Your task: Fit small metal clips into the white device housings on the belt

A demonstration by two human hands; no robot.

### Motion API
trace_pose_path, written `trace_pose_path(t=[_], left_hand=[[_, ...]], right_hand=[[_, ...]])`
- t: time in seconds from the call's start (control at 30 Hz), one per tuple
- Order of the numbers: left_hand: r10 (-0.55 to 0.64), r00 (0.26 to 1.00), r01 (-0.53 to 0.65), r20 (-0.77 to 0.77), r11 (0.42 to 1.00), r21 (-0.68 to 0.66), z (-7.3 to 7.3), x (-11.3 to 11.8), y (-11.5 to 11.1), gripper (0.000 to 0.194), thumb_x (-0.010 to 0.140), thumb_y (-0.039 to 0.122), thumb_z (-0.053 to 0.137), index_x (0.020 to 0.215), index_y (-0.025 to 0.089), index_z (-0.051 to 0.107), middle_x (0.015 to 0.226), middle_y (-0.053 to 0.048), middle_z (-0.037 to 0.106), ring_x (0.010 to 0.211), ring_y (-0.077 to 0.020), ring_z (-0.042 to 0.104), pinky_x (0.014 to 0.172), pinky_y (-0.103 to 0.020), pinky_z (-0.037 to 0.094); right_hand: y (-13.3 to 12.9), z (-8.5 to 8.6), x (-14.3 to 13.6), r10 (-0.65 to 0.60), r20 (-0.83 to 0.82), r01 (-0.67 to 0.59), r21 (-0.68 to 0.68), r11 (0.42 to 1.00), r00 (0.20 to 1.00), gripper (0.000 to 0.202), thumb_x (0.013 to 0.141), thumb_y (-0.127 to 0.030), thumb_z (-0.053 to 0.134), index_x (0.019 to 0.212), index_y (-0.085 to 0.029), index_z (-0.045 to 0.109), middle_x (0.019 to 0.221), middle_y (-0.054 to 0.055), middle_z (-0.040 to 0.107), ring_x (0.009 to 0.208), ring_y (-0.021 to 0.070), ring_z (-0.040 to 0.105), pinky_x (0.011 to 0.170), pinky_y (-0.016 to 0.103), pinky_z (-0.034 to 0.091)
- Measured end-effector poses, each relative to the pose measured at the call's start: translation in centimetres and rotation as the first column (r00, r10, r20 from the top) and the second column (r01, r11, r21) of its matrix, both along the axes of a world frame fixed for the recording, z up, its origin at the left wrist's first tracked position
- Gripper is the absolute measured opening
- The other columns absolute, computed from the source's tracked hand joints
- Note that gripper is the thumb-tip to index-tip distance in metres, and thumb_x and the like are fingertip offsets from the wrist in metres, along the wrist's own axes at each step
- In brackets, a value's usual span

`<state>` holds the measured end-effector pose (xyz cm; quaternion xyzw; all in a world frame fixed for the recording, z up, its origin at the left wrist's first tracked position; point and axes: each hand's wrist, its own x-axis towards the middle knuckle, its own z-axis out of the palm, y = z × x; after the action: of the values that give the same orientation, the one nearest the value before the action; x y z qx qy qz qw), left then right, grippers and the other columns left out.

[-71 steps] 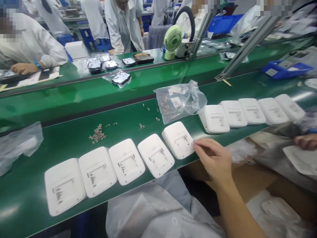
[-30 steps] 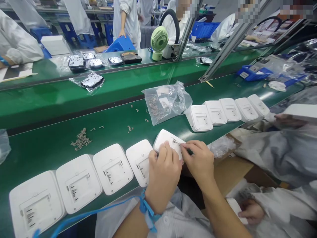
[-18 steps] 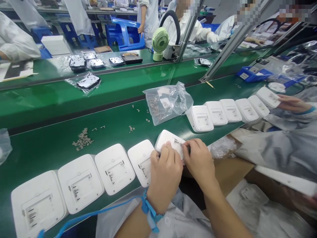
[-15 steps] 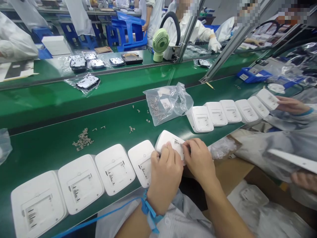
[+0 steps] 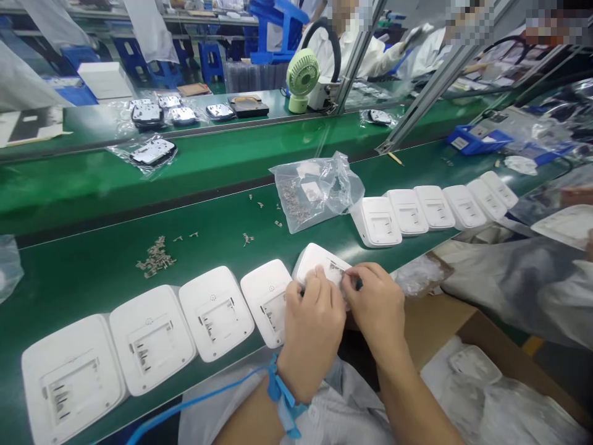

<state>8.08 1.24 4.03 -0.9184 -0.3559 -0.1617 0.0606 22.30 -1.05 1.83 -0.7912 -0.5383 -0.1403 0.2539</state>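
On the desk (image 5: 106, 247), my half-open left hand (image 5: 315, 316) touches a white case (image 5: 312, 258), my right hand (image 5: 376, 303) pinches shut against it, and the far row has gained a sixth case (image 5: 499, 189).

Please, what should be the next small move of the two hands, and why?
I would probably press gently with the right hand at the recess, while the left hand steadies the white housing. The right fingertips meet at the recess edge, and the left fingers rest on the housing. Whether they pinch a small part is hidden.
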Motion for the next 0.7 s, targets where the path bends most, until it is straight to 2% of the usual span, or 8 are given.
trace_pose_path(t=[0.13,0.23,0.33,0.47,0.7], left_hand=[[0.005,1.000,-0.005,-0.015,1.000,-0.012,0.0,-0.1,-0.1,0.030,0.098,0.025,0.048,0.122,0.015,0.064,0.143,-0.015,0.058,0.127,-0.0261,0.050,0.091,-0.045,0.041],[0.006,1.000,-0.006,-0.024,1.000,-0.009,0.0,-0.1,-0.1,0.032,0.098,0.023,0.046,0.124,0.015,0.062,0.143,-0.014,0.057,0.128,-0.0261,0.050,0.091,-0.046,0.041],[0.007,1.000,-0.007,-0.027,1.000,0.007,0.0,0.0,-0.2,0.033,0.098,0.022,0.046,0.126,0.015,0.061,0.143,-0.015,0.058,0.128,-0.0264,0.049,0.091,-0.046,0.041],[0.017,0.999,-0.016,-0.036,1.000,0.026,-0.1,0.1,-0.3,0.035,0.098,0.022,0.046,0.128,0.014,0.061,0.142,-0.014,0.058,0.128,-0.0264,0.049,0.092,-0.047,0.041],[0.019,0.998,-0.016,-0.057,0.999,0.041,-0.1,0.0,-0.3,0.036,0.097,0.023,0.045,0.128,0.015,0.061,0.143,-0.014,0.058,0.129,-0.0266,0.048,0.091,-0.046,0.041]], right_hand=[[-0.6,-0.2,0.2,0.032,-0.106,-0.026,0.055,0.998,0.994,0.009,0.084,-0.020,0.058,0.088,-0.020,0.066,0.087,0.006,0.070,0.076,0.0219,0.065,0.068,0.034,0.049],[-1.3,-0.4,0.3,0.053,-0.161,-0.032,0.130,0.991,0.985,0.016,0.084,-0.024,0.063,0.099,-0.020,0.065,0.088,0.005,0.072,0.078,0.0217,0.068,0.072,0.034,0.053],[-1.8,-0.7,0.1,0.034,-0.125,-0.010,0.183,0.983,0.992,0.014,0.086,-0.026,0.066,0.099,-0.020,0.066,0.088,0.004,0.074,0.081,0.0223,0.070,0.073,0.034,0.055],[-1.7,-0.8,-0.3,0.056,-0.068,-0.042,0.187,0.981,0.996,0.006,0.088,-0.022,0.065,0.093,-0.021,0.068,0.087,0.004,0.075,0.081,0.0217,0.069,0.071,0.034,0.055],[-1.8,-1.2,-0.6,0.057,-0.029,-0.049,0.235,0.971,0.998,0.007,0.089,-0.019,0.066,0.096,-0.021,0.069,0.088,0.004,0.075,0.081,0.0199,0.070,0.073,0.032,0.056]])
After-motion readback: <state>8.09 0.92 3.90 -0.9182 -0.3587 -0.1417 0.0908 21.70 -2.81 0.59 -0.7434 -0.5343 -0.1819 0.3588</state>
